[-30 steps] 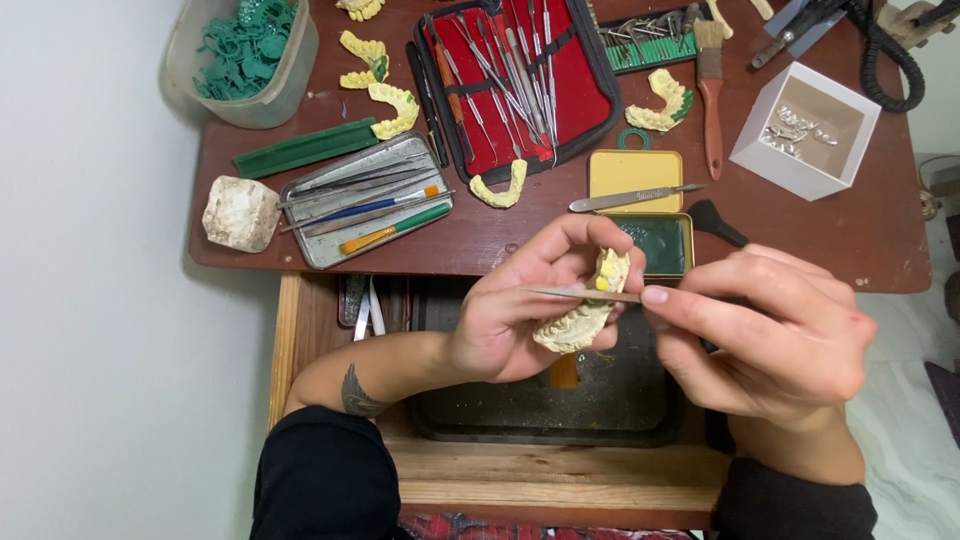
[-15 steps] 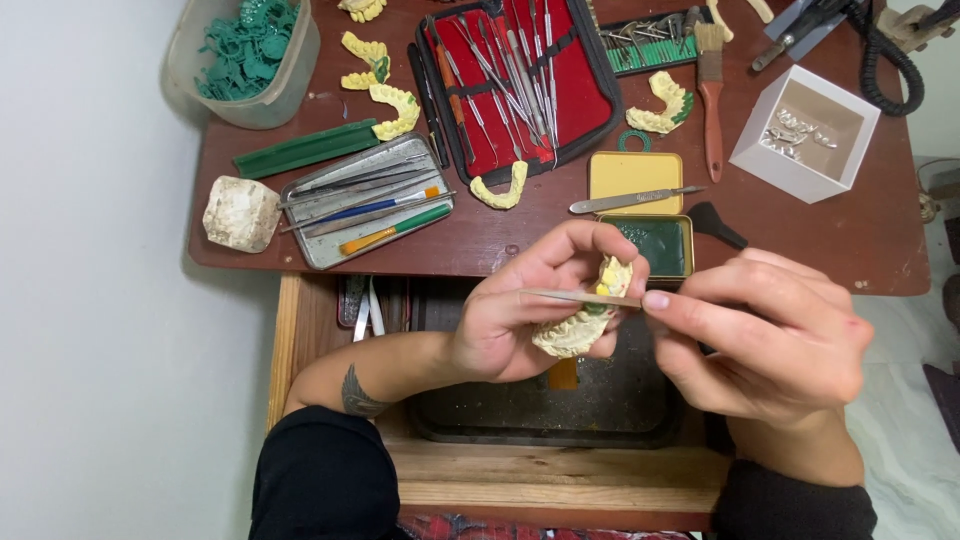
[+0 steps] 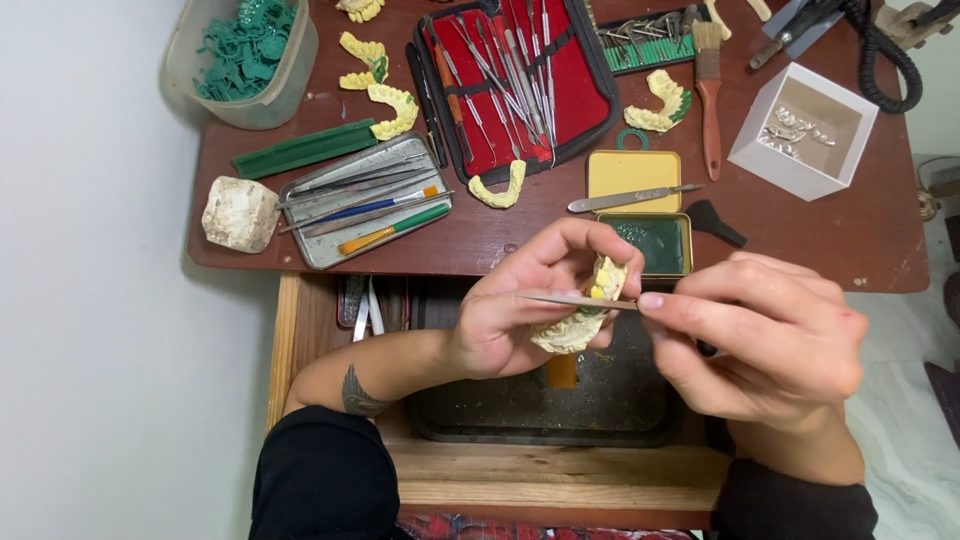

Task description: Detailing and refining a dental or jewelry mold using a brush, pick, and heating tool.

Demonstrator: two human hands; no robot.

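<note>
The plaster dental cast (image 3: 578, 318) sits cupped in my left hand (image 3: 520, 315), just below the open yellow wax tin (image 3: 650, 215) and above the dark tray (image 3: 560, 400) in the pulled-out drawer. My left fingers wrap closed around its base and back, thumb over the top. My right hand (image 3: 765, 335) is pinched narrow on a slim metal carving tool (image 3: 575, 299), whose blade lies across the cast's yellow-waxed teeth.

I judge the cast stiff and fairly light, but brittle: plaster chips at thin edges, and the wax on it is soft and marks easily. The safest hold looks like the one I have, around the thick base and sides, keeping fingertips off the waxed tooth row.

Up from the tin lies a red instrument roll (image 3: 520, 80) full of steel tools; left of the tin, a grey metal tray (image 3: 365, 200) of brushes and picks, and farther left a rough plaster block (image 3: 240, 213). A loose spatula (image 3: 630, 198) rests across the tin's lid, and a white box (image 3: 800, 130) stands to its right.
</note>
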